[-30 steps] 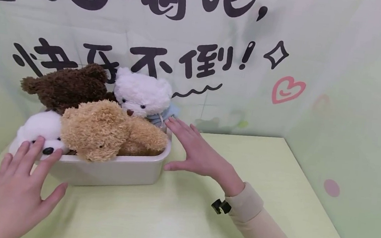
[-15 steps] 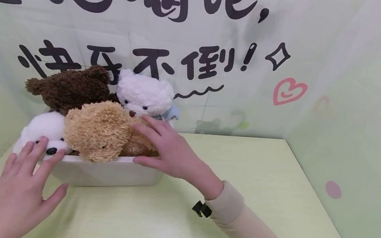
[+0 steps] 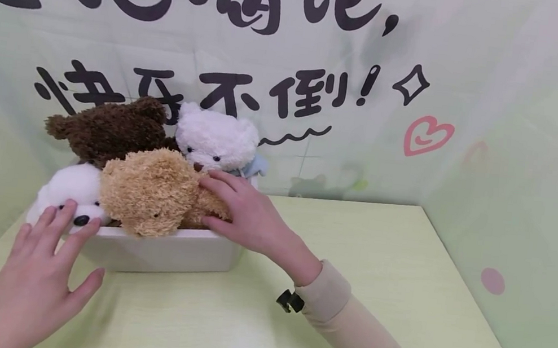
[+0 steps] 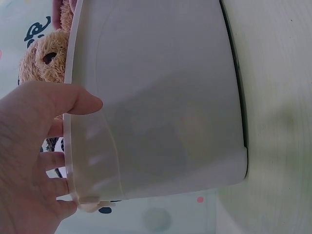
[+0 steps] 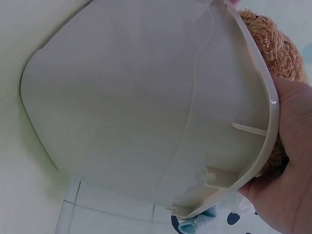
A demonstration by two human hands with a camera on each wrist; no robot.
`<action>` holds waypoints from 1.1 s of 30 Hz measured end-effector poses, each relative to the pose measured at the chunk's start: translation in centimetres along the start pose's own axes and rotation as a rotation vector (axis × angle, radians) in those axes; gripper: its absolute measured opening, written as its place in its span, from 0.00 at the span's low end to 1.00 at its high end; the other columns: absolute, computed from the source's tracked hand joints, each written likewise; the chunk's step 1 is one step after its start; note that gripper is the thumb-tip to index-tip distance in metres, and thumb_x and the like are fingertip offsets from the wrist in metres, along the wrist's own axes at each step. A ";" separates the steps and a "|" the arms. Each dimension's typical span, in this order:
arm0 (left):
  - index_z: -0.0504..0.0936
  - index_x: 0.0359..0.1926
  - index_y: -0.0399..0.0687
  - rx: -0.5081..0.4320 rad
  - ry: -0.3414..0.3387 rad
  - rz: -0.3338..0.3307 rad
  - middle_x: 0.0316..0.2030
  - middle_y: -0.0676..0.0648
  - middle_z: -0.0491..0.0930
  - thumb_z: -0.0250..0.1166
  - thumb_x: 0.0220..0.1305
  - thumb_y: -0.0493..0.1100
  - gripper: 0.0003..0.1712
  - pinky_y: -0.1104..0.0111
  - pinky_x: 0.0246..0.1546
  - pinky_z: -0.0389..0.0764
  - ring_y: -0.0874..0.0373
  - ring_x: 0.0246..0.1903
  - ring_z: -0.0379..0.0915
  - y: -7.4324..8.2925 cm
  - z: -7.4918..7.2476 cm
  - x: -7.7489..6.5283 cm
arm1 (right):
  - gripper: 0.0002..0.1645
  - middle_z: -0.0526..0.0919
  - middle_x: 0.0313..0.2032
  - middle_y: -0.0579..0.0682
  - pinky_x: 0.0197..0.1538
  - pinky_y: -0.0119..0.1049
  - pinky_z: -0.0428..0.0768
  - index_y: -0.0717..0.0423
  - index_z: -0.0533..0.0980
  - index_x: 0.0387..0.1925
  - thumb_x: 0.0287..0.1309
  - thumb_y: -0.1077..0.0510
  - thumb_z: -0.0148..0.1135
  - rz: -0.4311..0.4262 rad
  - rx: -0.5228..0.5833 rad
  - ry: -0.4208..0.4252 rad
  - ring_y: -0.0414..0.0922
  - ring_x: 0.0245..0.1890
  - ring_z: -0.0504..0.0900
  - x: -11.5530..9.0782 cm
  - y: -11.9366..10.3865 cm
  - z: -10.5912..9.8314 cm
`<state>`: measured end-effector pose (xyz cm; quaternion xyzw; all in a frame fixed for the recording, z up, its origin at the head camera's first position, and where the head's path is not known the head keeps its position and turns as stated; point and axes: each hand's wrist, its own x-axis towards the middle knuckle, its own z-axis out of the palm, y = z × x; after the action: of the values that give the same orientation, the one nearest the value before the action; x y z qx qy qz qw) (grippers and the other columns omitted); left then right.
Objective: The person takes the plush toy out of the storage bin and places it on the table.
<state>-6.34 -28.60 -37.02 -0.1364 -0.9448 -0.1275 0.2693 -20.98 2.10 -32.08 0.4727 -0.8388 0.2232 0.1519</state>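
Note:
Several plush toys fill a white plastic bin (image 3: 163, 252). At its front lies a light brown teddy bear (image 3: 152, 192); my right hand (image 3: 256, 217) grips its body, fingers over the top and thumb on the near side, just inside the rim. In the right wrist view, that hand's fingertips are hidden behind the bin wall (image 5: 126, 97). My left hand (image 3: 38, 279) is spread at the bin's front left corner, fingertips over the face of a white plush toy (image 3: 73, 189). The left wrist view has its thumb (image 4: 85, 101) outside the rim.
A dark brown plush (image 3: 115, 128) lies at the back left of the bin. Beside it sits a white teddy bear (image 3: 218, 139) in light blue. The bin stands on a pale table (image 3: 375, 275), near a printed backdrop (image 3: 298, 40) at the back.
My right hand has moved left from beside the bin onto the light brown teddy bear, and its thumb has come inside the rim. The left hand stays at the corner.

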 end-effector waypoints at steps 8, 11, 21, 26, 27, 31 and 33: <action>0.67 0.70 0.37 0.007 -0.014 -0.005 0.76 0.27 0.50 0.61 0.63 0.54 0.40 0.34 0.72 0.36 0.24 0.74 0.41 0.1 0.0 0.1 | 0.55 0.67 0.74 0.51 0.61 0.45 0.78 0.50 0.58 0.79 0.57 0.39 0.74 0.053 0.015 -0.021 0.49 0.70 0.69 0.3 -0.8 -0.3; 0.67 0.70 0.37 0.005 -0.015 -0.004 0.77 0.27 0.50 0.62 0.62 0.53 0.40 0.34 0.72 0.36 0.23 0.74 0.41 0.2 0.1 0.1 | 0.66 0.64 0.75 0.51 0.56 0.45 0.81 0.50 0.53 0.80 0.49 0.34 0.77 0.046 0.009 0.007 0.49 0.70 0.70 0.9 -1.6 -0.4; 0.67 0.70 0.37 0.017 0.021 0.016 0.76 0.26 0.51 0.36 0.69 0.78 0.53 0.33 0.71 0.37 0.21 0.73 0.43 -0.2 0.0 0.2 | 0.74 0.43 0.81 0.60 0.58 0.41 0.80 0.52 0.52 0.80 0.40 0.23 0.75 -0.074 -0.238 0.078 0.57 0.71 0.67 3.8 -4.7 0.7; 0.68 0.67 0.35 0.030 0.024 0.002 0.75 0.24 0.52 0.29 0.66 0.80 0.58 0.31 0.70 0.37 0.21 0.73 0.42 -0.4 -0.2 0.2 | 0.70 0.41 0.80 0.66 0.70 0.39 0.68 0.48 0.55 0.80 0.43 0.18 0.67 -0.140 -0.365 0.093 0.56 0.69 0.68 5.4 -5.8 2.1; 0.68 0.68 0.35 0.031 0.020 0.001 0.75 0.24 0.52 0.29 0.66 0.80 0.58 0.31 0.70 0.37 0.22 0.73 0.42 -0.4 -0.2 0.2 | 0.68 0.43 0.79 0.66 0.69 0.39 0.69 0.47 0.57 0.79 0.44 0.18 0.66 -0.150 -0.369 0.105 0.56 0.68 0.69 5.5 -5.8 2.3; 0.68 0.68 0.35 0.031 0.008 0.004 0.75 0.25 0.52 0.30 0.66 0.80 0.57 0.32 0.71 0.37 0.23 0.73 0.42 -0.2 0.0 0.2 | 0.56 0.61 0.72 0.62 0.61 0.38 0.75 0.44 0.67 0.73 0.47 0.24 0.69 -0.188 -0.303 0.162 0.55 0.61 0.73 5.7 -5.5 2.6; 0.68 0.69 0.36 0.023 0.009 0.008 0.75 0.25 0.52 0.31 0.67 0.80 0.57 0.33 0.71 0.36 0.23 0.74 0.42 0.0 0.2 0.3 | 0.50 0.67 0.67 0.59 0.60 0.37 0.75 0.44 0.70 0.70 0.49 0.27 0.68 -0.206 -0.267 0.189 0.54 0.59 0.74 5.5 -5.1 2.5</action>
<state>-6.68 -28.49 -37.01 -0.1364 -0.9445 -0.1161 0.2756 -19.48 -5.47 -30.46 0.5087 -0.7901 0.1366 0.3135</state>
